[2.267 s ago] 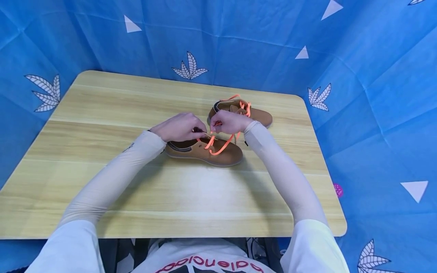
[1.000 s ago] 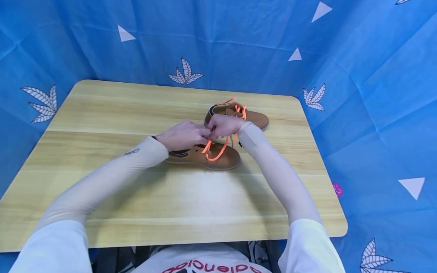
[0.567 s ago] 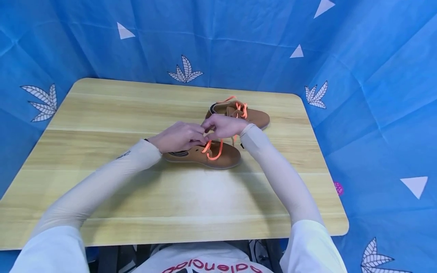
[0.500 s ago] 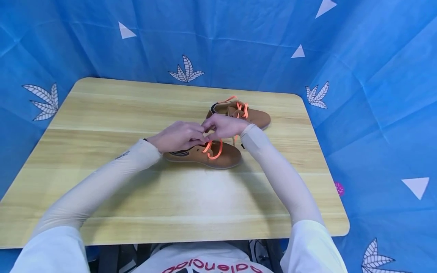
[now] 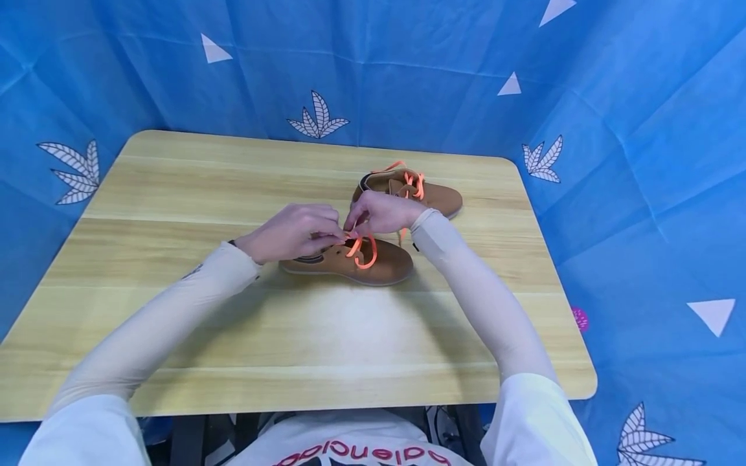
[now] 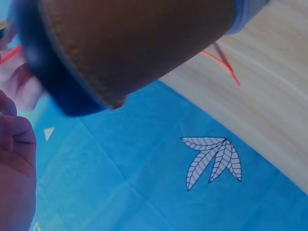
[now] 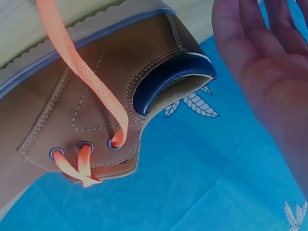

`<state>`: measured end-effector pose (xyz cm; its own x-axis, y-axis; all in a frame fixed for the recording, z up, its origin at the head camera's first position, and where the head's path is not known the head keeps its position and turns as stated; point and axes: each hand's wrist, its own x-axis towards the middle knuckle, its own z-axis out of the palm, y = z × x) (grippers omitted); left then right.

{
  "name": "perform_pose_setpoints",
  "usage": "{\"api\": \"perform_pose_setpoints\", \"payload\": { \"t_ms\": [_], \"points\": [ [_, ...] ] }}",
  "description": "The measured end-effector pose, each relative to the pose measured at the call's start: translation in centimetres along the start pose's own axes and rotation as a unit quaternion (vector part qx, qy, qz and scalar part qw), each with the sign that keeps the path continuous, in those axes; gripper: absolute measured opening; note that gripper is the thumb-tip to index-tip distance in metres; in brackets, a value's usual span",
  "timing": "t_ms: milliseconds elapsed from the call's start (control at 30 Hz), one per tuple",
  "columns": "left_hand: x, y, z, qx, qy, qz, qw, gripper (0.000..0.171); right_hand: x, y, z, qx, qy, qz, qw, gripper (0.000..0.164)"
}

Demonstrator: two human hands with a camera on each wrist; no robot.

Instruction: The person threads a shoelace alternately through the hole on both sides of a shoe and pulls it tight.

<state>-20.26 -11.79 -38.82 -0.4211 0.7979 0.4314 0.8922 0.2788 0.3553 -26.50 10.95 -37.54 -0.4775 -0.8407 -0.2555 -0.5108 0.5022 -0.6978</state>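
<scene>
A brown low shoe [image 5: 384, 265] with a dark padded collar lies on the table, toe to the right. My left hand [image 5: 294, 232] is over its opening, finger and thumb pinching at the orange shoelace [image 5: 365, 266]. The right hand [image 5: 381, 212] pinches the same lace close to the left fingertips; the exact contact is small and partly hidden. A lace loop hangs over the near side. In the left wrist view, a shoe's heel [image 6: 139, 38] covers much of the work, beside the curled left hand [image 6: 14, 163]. The right wrist view shows laced eyelets [image 7: 85, 146] close up.
A matching brown shoe [image 5: 444, 199] with orange laces sits just behind, partly covered by the right hand. Wooden tabletop [image 5: 204, 310] extends left and in front. Blue patterned cloth [image 5: 408, 84] hangs behind and at the sides.
The lace loop on the near shoe has shrunk. My hands came together over the opening, then the left hand drew slightly left. The near shoe stays in about the same place.
</scene>
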Motion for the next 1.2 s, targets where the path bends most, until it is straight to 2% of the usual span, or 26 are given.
{"api": "perform_pose_setpoints", "payload": {
  "t_ms": [167, 400, 633, 833, 1200],
  "points": [
    [-0.5, 1.4, -0.8, -0.014, 0.025, 0.011, 0.9995, 0.016, -0.2, 0.0, -0.1, -0.006, 0.003, 0.003, 1.0, 0.014],
    [-1.7, 3.4, -1.4, 0.007, 0.041, 0.024, 0.9988, 0.017, -0.1, 0.0, -0.1, -0.02, 0.009, 0.021, 1.0, 0.013],
    [-2.8, 5.4, -1.0, 0.033, 0.026, 0.047, 0.998, 0.015, -0.2, 0.0, -0.1, -0.032, 0.013, 0.034, 0.999, 0.016],
    [-3.5, 6.7, -0.4, 0.063, 0.012, 0.053, 0.9965, 0.013, -0.2, 0.0, -0.2, -0.028, 0.01, 0.035, 0.999, 0.014],
    [-4.1, 8.5, 0.6, 0.13, -0.019, 0.076, 0.9884, 0.016, -0.5, 0.2, 0.0, -0.017, 0.012, 0.047, 0.999, 0.016]
  ]
}}
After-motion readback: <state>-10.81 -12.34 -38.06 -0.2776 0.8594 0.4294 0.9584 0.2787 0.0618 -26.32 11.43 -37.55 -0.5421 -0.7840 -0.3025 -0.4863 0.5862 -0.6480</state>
